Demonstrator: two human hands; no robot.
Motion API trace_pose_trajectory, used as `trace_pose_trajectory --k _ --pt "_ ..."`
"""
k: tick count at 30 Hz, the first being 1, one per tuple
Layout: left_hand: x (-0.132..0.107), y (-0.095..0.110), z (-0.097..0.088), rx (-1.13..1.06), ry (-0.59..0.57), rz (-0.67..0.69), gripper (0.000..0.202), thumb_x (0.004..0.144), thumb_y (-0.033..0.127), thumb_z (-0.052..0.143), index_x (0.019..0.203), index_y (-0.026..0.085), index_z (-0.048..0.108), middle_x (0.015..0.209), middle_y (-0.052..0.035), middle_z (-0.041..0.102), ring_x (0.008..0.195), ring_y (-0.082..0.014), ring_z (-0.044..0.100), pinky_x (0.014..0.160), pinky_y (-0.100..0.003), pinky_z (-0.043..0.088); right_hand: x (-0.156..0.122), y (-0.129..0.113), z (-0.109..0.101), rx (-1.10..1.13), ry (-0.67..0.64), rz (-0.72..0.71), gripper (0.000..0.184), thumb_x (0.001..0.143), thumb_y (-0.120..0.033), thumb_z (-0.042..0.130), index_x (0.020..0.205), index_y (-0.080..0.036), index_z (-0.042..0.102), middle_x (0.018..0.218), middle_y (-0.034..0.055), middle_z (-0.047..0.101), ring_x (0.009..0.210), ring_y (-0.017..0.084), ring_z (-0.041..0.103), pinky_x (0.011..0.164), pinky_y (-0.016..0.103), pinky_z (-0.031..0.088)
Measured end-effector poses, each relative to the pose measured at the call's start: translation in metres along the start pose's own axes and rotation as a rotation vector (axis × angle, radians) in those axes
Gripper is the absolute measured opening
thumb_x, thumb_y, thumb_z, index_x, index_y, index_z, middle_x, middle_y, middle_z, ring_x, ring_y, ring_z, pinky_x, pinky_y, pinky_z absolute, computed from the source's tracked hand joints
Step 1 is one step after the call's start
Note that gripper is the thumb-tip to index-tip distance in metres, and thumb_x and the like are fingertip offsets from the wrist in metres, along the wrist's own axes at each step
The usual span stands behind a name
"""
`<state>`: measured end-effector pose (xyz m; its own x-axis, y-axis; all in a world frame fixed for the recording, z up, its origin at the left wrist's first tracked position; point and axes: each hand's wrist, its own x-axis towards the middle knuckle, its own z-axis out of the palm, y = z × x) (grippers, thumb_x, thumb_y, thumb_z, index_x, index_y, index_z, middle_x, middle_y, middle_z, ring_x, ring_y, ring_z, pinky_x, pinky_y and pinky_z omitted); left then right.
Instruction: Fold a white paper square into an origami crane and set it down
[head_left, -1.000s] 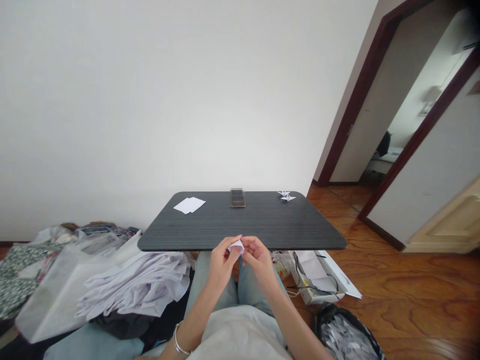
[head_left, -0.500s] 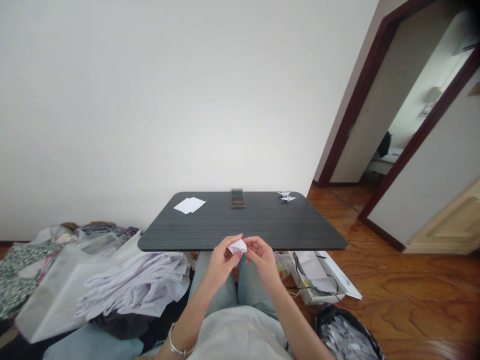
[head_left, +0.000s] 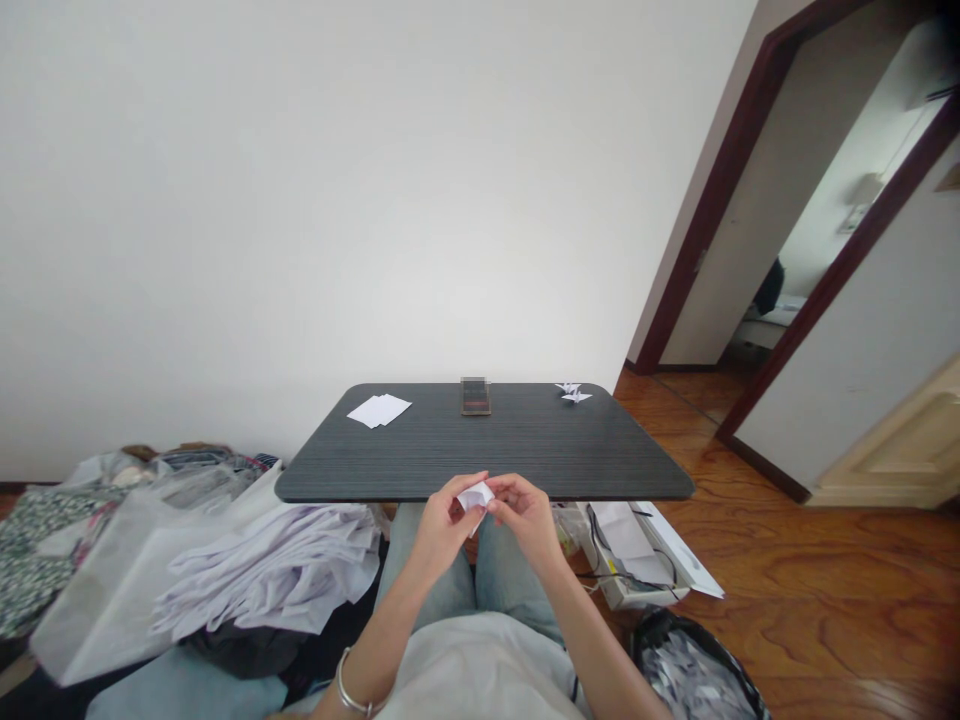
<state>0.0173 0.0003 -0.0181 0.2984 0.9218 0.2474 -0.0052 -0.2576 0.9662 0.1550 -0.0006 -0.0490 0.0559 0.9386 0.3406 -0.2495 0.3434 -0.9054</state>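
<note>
A small folded piece of white paper (head_left: 475, 495) is held between my two hands, just over the table's near edge. My left hand (head_left: 448, 515) pinches it from the left, with the thumb in front and the fingers behind. On its right side, the fingertips and thumb of my right hand (head_left: 523, 512) close on the paper's edge. Two folded white paper cranes (head_left: 576, 397) rest at the far right of the dark table (head_left: 480, 455). A few flat white paper sheets (head_left: 379, 410) lie at its far left.
A phone-like object (head_left: 475, 397) stands at the table's far middle. Left of my legs lie piled white cloths (head_left: 277, 570) and clothes. A white box (head_left: 634, 560) with cables and a black bag (head_left: 697, 665) of paper scraps are on the wooden floor at right.
My right fingers have shifted slightly left, closer to the left thumb, and the paper has tilted a little. Everything on the table stays put.
</note>
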Motion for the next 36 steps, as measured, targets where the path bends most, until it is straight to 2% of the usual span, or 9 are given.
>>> trace_pose_trajectory --k 9,14,17,22,26,31,36 --pt "-0.001 -0.002 0.002 0.069 -0.018 0.045 0.034 0.077 0.026 0.059 0.110 0.018 0.062 0.103 -0.0087 0.062 0.078 -0.0159 0.058 0.059 -0.022 0.044 -0.001 0.002 -0.001 -0.083 0.045 -0.056 0.016 0.068 -0.024 0.070 0.082 -0.019 0.065 0.069 0.0008 0.061 0.058 0.013 0.053 0.047 0.021 0.041" --pt "-0.001 -0.001 0.003 0.049 -0.001 0.020 0.033 0.075 0.027 0.061 0.106 0.017 0.064 0.096 -0.0076 0.062 0.068 -0.0138 0.056 0.052 -0.021 0.042 -0.003 -0.004 -0.001 -0.301 0.082 -0.214 0.009 0.071 -0.021 0.067 0.080 -0.022 0.068 0.074 0.0019 0.061 0.066 0.015 0.056 0.053 0.024 0.044" --pt "-0.001 0.000 0.003 0.049 -0.002 0.004 0.033 0.075 0.027 0.061 0.106 0.016 0.064 0.094 -0.0073 0.063 0.065 -0.0129 0.055 0.051 -0.021 0.041 -0.004 -0.009 -0.001 -0.346 0.086 -0.298 0.008 0.072 -0.019 0.067 0.077 -0.024 0.069 0.076 0.0021 0.061 0.070 0.017 0.057 0.054 0.025 0.044" --pt "-0.002 0.003 0.005 0.071 -0.022 0.015 0.030 0.075 0.025 0.061 0.102 0.016 0.066 0.096 -0.0084 0.064 0.075 -0.0164 0.058 0.060 -0.023 0.044 -0.003 -0.012 0.000 -0.337 0.063 -0.365 0.012 0.070 -0.019 0.070 0.079 -0.027 0.071 0.075 0.0018 0.061 0.069 0.017 0.055 0.055 0.027 0.044" --pt "-0.002 0.006 0.006 0.068 -0.045 0.019 0.026 0.074 0.026 0.061 0.097 0.015 0.067 0.096 -0.0092 0.065 0.082 -0.0188 0.058 0.066 -0.024 0.045 -0.004 -0.011 0.001 -0.352 0.055 -0.402 0.016 0.070 -0.020 0.070 0.083 -0.029 0.071 0.080 0.0029 0.063 0.076 0.020 0.057 0.056 0.028 0.046" --pt "-0.003 0.007 0.008 0.018 -0.072 -0.034 0.025 0.073 0.029 0.062 0.092 0.013 0.067 0.080 -0.0045 0.063 0.064 -0.0129 0.053 0.055 -0.021 0.040 -0.007 -0.013 0.000 -0.453 0.073 -0.501 0.018 0.072 -0.018 0.068 0.086 -0.029 0.071 0.081 0.0042 0.066 0.076 0.022 0.059 0.060 0.033 0.048" --pt "-0.004 0.007 0.009 -0.113 -0.140 -0.095 0.023 0.070 0.033 0.065 0.079 0.012 0.064 0.062 0.0015 0.052 0.051 -0.0080 0.041 0.047 -0.020 0.031 -0.009 -0.016 0.000 -0.507 0.070 -0.626 0.021 0.074 -0.013 0.066 0.087 -0.029 0.070 0.077 0.0038 0.068 0.074 0.022 0.060 0.066 0.037 0.047"
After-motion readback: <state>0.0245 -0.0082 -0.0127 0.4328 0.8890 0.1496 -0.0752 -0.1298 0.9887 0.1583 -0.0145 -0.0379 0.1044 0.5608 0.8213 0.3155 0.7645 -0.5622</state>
